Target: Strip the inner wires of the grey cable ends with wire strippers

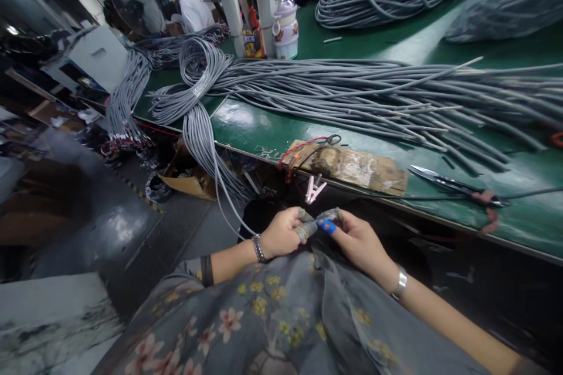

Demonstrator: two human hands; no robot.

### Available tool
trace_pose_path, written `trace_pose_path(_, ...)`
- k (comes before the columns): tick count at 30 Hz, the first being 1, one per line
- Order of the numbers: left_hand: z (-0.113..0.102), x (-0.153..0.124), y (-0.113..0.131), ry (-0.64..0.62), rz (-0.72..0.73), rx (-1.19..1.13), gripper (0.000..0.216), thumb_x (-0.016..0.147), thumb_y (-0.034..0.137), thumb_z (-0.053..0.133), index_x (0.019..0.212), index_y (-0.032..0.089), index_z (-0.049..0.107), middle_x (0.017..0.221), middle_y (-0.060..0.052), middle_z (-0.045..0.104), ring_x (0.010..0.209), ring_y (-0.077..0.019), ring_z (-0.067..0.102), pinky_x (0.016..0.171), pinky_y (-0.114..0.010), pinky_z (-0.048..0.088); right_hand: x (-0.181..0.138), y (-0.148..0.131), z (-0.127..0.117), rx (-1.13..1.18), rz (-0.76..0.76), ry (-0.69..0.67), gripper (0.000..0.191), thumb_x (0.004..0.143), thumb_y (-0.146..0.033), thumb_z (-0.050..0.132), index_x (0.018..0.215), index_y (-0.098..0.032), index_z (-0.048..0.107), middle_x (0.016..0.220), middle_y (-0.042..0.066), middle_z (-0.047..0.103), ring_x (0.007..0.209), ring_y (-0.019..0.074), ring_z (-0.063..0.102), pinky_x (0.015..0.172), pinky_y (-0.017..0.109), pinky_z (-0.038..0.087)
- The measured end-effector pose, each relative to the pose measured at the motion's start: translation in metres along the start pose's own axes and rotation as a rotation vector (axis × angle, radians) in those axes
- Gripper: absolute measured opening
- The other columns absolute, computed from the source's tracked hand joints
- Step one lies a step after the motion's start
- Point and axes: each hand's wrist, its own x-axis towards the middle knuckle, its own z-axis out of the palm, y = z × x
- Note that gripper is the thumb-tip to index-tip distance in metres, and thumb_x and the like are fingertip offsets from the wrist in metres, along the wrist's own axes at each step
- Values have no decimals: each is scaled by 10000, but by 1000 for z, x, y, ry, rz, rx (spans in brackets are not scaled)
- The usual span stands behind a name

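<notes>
A single grey cable (225, 205) hangs off the bundle at the table edge and runs to my left hand (281, 233), whose wrapped fingertips are closed on it. My right hand (358, 239) pinches at the same spot, fingertips against those of the left. It wears a blue cover on the thumb and grey wrapping on a finger. The cable's end is hidden between the fingers. Just beyond my hands, a pale pink clip (314, 189) hangs at the table edge. Behind it lies a wooden board (373, 173) with red and black wires.
Many grey cables (308, 85) lie along the green table (246, 123). Scissors (457, 183) rest at the right edge. Further back are a cup (285, 29), a cable coil (373, 3) and a plastic bag (514, 3). A person (196, 9) is at the far left, near a fan.
</notes>
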Motion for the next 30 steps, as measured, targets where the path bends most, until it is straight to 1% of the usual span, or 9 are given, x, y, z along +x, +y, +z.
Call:
trace_pose_path(5,-1,-1,2,4,31,-59,436,681,525,697,779,151,496,494,83,488,355,-24,358,385,-173,276,1,0,2,208,64,-27,448,547,-552,787,599,-213,500,575,-12,542,595,142,505,581,268,442)
trace_pose_path(8,-3,-1,-2,-48,47,-113,508,639,600,696,775,154,494,477,83,482,335,-23,326,357,-175,220,1,2,5,397,233,-93,469,509,-550,796,639,-205,506,536,-50,468,448,69,336,428,213,294)
trace_pose_path(10,-5,-1,-5,-114,51,-155,554,595,636,710,766,155,495,463,83,479,327,-21,313,350,-177,196,1,4,7,480,338,-151,492,487,-573,779,642,-206,492,511,-65,438,404,40,222,394,202,195)
trace_pose_path(15,-9,-2,-9,-230,19,-199,602,516,650,758,734,143,517,430,81,462,328,-19,295,361,-186,191,4,13,12,425,387,-144,443,515,-537,767,595,-198,492,446,-67,377,392,49,228,398,206,167)
trace_pose_path(20,-13,-4,-7,-185,42,-218,570,534,636,759,690,141,524,426,75,443,358,-24,296,390,-189,194,7,19,1,338,282,30,459,636,-644,660,696,-206,541,573,-25,484,457,86,309,419,227,236)
trace_pose_path(24,-15,-3,-8,-143,75,-171,563,544,639,754,632,138,511,440,71,419,394,-27,298,414,-190,206,2,4,-12,41,-106,-45,466,664,-617,684,899,-219,631,836,49,624,688,176,536,597,287,443)
trace_pose_path(26,-15,-2,-8,-164,89,-115,557,542,624,765,639,129,531,469,65,434,427,-32,324,439,-189,248,0,-5,-14,-108,-254,-96,383,700,-573,684,844,-220,647,859,62,631,773,204,566,699,316,471)
trace_pose_path(28,-15,-2,-7,-182,131,-35,532,564,600,766,668,116,571,532,43,499,486,-44,385,495,-192,322,0,-10,-12,-183,-268,-125,380,762,-582,616,691,-209,617,768,54,604,727,191,549,697,318,465)
trace_pose_path(30,-16,-3,-6,-202,200,57,506,591,578,763,695,106,614,612,13,572,562,-60,452,576,-201,382,3,-8,-7,-170,-130,-211,490,753,-652,572,569,-199,542,630,24,530,607,158,486,606,301,441)
